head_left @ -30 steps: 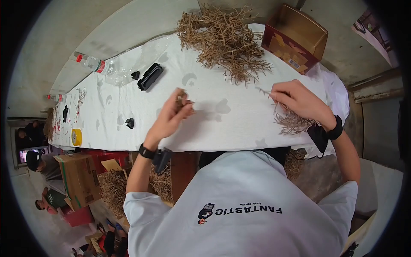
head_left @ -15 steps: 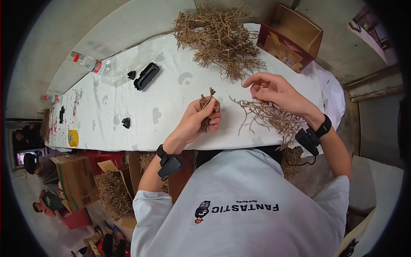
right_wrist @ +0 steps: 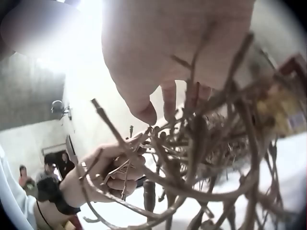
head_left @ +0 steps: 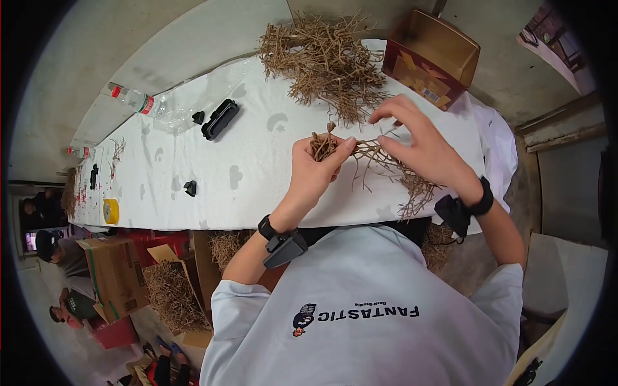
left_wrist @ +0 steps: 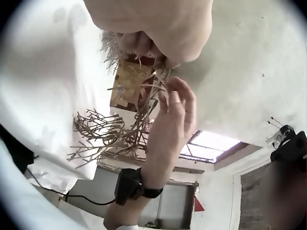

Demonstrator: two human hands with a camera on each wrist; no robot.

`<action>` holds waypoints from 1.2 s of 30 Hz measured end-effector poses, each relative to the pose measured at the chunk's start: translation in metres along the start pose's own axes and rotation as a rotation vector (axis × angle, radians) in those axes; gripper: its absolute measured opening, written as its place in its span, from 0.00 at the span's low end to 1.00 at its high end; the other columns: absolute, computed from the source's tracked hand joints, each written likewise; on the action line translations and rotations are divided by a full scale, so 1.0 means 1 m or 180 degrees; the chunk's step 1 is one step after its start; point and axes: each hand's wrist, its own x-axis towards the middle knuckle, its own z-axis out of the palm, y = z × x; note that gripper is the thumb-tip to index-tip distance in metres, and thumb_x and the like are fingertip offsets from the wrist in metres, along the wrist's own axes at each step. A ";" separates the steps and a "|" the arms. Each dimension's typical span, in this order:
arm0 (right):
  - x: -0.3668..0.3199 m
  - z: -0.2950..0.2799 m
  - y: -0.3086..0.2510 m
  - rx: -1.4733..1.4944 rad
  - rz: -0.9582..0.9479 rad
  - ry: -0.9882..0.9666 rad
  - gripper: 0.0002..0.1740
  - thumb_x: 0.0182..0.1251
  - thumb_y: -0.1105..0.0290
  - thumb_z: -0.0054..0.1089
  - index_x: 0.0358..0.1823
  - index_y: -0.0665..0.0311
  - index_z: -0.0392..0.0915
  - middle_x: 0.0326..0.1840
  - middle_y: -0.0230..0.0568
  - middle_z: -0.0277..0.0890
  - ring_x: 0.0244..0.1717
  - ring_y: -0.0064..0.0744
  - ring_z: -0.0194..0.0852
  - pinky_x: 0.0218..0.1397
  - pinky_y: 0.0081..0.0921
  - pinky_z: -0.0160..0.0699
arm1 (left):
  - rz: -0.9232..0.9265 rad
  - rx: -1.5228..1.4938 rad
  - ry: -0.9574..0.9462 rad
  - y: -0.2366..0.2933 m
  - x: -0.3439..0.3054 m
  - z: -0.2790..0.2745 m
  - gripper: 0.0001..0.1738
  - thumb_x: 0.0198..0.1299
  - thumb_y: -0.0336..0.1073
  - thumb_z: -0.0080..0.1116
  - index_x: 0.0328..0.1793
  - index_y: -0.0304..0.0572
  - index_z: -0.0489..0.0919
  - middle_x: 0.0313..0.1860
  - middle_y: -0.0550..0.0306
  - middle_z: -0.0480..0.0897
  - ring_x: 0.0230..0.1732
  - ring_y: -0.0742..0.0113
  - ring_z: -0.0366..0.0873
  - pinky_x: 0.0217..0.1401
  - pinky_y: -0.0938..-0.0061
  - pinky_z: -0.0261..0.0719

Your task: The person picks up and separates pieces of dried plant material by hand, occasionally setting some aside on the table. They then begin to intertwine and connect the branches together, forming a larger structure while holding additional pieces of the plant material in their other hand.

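Observation:
My left hand (head_left: 315,168) grips a small bunch of dry brown twigs (head_left: 320,148), its thumb pressed along them. From that thumb a branching sprig of dried twigs (head_left: 415,186) stretches right and spreads below my right hand (head_left: 428,143). The right hand's thumb and forefinger stand apart over the sprig. In the left wrist view, the right fingers (left_wrist: 180,98) are close beside the sprig's stem. Large in the right wrist view, the sprig (right_wrist: 192,143) partly covers the left hand behind it. A big heap of the same twigs (head_left: 328,61) lies beyond the hands.
An open maroon box (head_left: 425,74) stands right of the heap. On the white cloth (head_left: 257,186) are a black plastic case (head_left: 220,119), small black pieces, yellow tape (head_left: 111,210) and a plastic bottle (head_left: 132,98). Cartons (head_left: 116,273) and more twigs stand below the table's near edge.
The left hand, holding its bunch, has moved right to the sprig, and its thumb now meets the sprig's end. The right hand has moved slightly, with thumb and forefinger now spread.

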 end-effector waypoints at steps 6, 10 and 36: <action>-0.031 0.034 -0.063 -0.1808 -0.0654 0.0903 0.24 0.53 0.73 0.70 0.53 0.65 0.76 0.57 0.44 0.70 0.55 0.48 0.75 0.57 0.39 0.75 | 0.0321 0.0164 0.0578 0.002 -0.004 0.012 0.17 0.66 0.41 0.70 0.29 0.38 0.82 0.17 0.72 0.72 0.18 0.85 0.62 0.19 0.83 0.55; -0.032 0.053 -0.046 -0.1780 -0.0245 0.1108 0.22 0.53 0.75 0.69 0.51 0.66 0.76 0.54 0.45 0.71 0.51 0.48 0.77 0.55 0.38 0.78 | 0.0549 0.0404 0.0567 0.003 -0.005 0.014 0.16 0.65 0.39 0.70 0.29 0.37 0.81 0.17 0.72 0.71 0.19 0.85 0.61 0.21 0.83 0.55; -0.003 -0.014 -0.021 0.0918 0.0570 -0.0300 0.12 0.66 0.75 0.55 0.45 0.73 0.84 0.38 0.38 0.83 0.38 0.21 0.79 0.45 0.20 0.77 | 0.1799 0.1022 -0.0788 -0.001 0.011 -0.012 0.07 0.61 0.29 0.68 0.42 0.33 0.85 0.23 0.65 0.79 0.26 0.79 0.71 0.30 0.80 0.70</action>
